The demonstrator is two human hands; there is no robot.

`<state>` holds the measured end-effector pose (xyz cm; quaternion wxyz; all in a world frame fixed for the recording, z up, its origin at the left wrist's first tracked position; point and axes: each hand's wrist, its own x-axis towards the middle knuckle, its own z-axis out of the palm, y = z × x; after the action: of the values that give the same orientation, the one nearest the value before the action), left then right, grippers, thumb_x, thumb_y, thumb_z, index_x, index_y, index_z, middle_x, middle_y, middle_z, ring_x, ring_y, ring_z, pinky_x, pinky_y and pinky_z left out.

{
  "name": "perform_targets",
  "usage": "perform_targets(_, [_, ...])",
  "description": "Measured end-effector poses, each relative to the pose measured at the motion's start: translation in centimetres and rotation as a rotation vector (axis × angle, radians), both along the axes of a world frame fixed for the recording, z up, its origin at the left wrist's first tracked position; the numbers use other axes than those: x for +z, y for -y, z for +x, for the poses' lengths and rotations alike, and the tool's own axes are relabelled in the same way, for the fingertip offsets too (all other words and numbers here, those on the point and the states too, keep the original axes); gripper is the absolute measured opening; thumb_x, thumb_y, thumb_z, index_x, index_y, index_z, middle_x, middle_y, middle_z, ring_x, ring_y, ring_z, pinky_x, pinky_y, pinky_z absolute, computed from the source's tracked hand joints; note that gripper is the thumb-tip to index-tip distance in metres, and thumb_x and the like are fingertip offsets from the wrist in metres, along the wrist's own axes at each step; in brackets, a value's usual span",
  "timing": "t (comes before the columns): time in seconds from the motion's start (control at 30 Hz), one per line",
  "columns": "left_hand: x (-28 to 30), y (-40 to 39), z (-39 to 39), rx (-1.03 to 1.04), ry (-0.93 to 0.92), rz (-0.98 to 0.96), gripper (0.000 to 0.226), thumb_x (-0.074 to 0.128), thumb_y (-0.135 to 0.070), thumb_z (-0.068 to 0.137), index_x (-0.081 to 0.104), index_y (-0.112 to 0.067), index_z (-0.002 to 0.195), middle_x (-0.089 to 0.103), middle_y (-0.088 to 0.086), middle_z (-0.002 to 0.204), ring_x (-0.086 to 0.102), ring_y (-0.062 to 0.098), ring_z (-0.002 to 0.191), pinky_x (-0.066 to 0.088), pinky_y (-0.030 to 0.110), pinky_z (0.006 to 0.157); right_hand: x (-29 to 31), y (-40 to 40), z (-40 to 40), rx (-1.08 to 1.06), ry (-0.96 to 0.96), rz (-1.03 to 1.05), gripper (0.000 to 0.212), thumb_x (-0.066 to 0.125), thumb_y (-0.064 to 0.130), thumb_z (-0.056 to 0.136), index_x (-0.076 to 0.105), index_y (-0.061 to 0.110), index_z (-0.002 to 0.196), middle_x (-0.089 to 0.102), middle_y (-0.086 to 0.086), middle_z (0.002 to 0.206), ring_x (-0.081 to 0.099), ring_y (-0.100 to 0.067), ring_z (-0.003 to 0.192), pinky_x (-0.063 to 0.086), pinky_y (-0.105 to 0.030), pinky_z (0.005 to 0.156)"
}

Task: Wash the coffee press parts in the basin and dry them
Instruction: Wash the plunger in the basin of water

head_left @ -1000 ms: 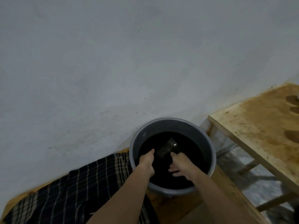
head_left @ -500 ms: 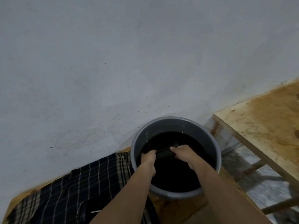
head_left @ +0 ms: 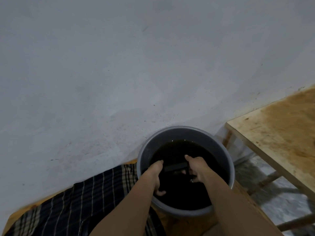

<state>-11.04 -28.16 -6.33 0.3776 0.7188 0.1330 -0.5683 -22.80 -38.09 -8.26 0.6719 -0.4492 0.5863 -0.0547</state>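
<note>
While a second ago a glassy part glinted between the hands near the middle of the basin (head_left: 185,133), now only a dark bar-shaped press part (head_left: 175,167) shows there, at the surface of the black water. Half a second back, held higher and farther toward the upper rim; since then drawn lower in the frame, toward the near side. Basin itself sits lower right of centre, against the wall (head_left: 119,74), much as before.

Left hand (head_left: 156,176) reaches in over the near-left rim, thumb up beside the part's left end, fingers (head_left: 161,192) curled down into the water; whether they grip the part or merely lie against it cannot be told. Right hand (head_left: 197,169) comes in from the lower right, thumb stretched along the far side, fingers wrapped under and clenched on the part's right end, tips wet and partly sunk.

Plaid cloth (head_left: 76,201) lies at the lower left, touching the basin's side. Stained table (head_left: 276,142) fills the right edge, apart from the basin.
</note>
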Motion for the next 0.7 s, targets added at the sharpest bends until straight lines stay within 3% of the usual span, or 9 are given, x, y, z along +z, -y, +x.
perform_targets(0.07, [0.4,0.0,-0.5,-0.037,0.0,-0.078,0.049,0.056,-0.052,0.089,0.057,-0.01,0.114,0.06,0.017,0.101,0.056,0.033,0.09,0.047,0.04,0.079,-0.2,0.4,0.4,-0.003,-0.073,-0.018,0.032,0.045,0.038,0.1,0.053,0.01,0.112,0.064,-0.014,0.103,0.068,-0.026,0.084,0.054,-0.045,0.06])
perform_targets(0.17, [-0.1,0.3,-0.6,0.053,0.09,-0.208,0.034,0.049,-0.031,0.098,0.059,-0.009,0.121,0.064,0.018,0.102,0.062,0.034,0.09,0.055,0.042,0.075,-0.2,0.5,0.2,-0.005,0.027,0.075,0.026,0.038,0.033,0.103,0.051,0.013,0.112,0.065,-0.01,0.099,0.066,-0.023,0.082,0.052,-0.047,0.058])
perform_targets(0.23, [-0.1,0.3,-0.3,0.116,0.138,-0.176,0.033,0.041,-0.025,0.101,0.055,-0.009,0.126,0.058,0.017,0.102,0.057,0.033,0.089,0.052,0.042,0.073,0.0,0.7,-0.5,0.107,0.097,0.11,0.024,0.04,0.026,0.102,0.057,0.012,0.113,0.068,-0.008,0.102,0.064,-0.022,0.094,0.048,-0.046,0.073])
perform_targets(0.3, [-0.4,0.2,0.1,0.155,0.104,-0.083,0.036,0.038,-0.028,0.102,0.048,-0.011,0.131,0.052,0.017,0.112,0.052,0.034,0.098,0.047,0.045,0.086,0.4,1.0,-1.4,0.255,0.12,0.047,0.017,0.048,0.021,0.099,0.064,0.015,0.099,0.069,-0.007,0.107,0.061,-0.02,0.101,0.04,-0.042,0.084])
perform_targets(0.4, [-0.1,-0.1,0.3,0.209,-0.018,0.007,0.043,0.046,-0.037,0.097,0.046,-0.011,0.131,0.046,0.02,0.128,0.045,0.041,0.115,0.036,0.059,0.104,0.3,0.9,-2.6,0.304,0.155,-0.115,0.01,0.063,0.019,0.093,0.067,0.011,0.087,0.07,-0.007,0.093,0.064,-0.015,0.082,0.046,-0.026,0.069])
perform_targets(0.5, [0.1,0.0,-0.2,0.184,-0.059,-0.035,0.068,0.052,-0.054,0.091,0.038,-0.009,0.14,0.038,0.022,0.144,0.035,0.044,0.131,0.023,0.062,0.112,-0.8,0.6,-2.2,0.218,0.104,-0.176,0.027,0.072,0.027,0.086,0.065,0.002,0.091,0.069,-0.011,0.082,0.067,-0.02,0.074,0.056,-0.03,0.076])
perform_targets(0.57, [-0.2,0.0,-1.3,0.114,0.056,-0.117,0.086,0.052,-0.065,0.086,0.029,-0.011,0.149,0.035,0.02,0.15,0.035,0.041,0.136,0.025,0.056,0.115,-1.2,0.4,-1.4,0.141,-0.024,-0.186,0.037,0.068,0.034,0.089,0.058,-0.001,0.095,0.064,-0.011,0.075,0.064,-0.022,0.068,0.057,-0.035,0.079])
perform_targets(0.63, [-0.9,0.0,-2.2,-0.029,0.283,-0.187,0.084,0.054,-0.062,0.086,0.028,-0.015,0.151,0.042,0.016,0.147,0.045,0.036,0.13,0.038,0.049,0.11,-1.0,0.1,-0.8,0.127,-0.113,-0.201,0.044,0.063,0.038,0.091,0.059,-0.003,0.108,0.063,-0.011,0.08,0.062,-0.023,0.071,0.055,-0.037,0.081])
perform_targets(0.7, [-1.3,0.0,-2.3,-0.094,0.402,-0.179,0.077,0.054,-0.055,0.089,0.032,-0.013,0.149,0.047,0.016,0.143,0.05,0.034,0.125,0.042,0.046,0.107,-0.3,0.2,-0.9,0.142,-0.066,-0.135,0.044,0.067,0.033,0.089,0.06,0.0,0.116,0.064,-0.011,0.089,0.061,-0.023,0.078,0.052,-0.033,0.077])
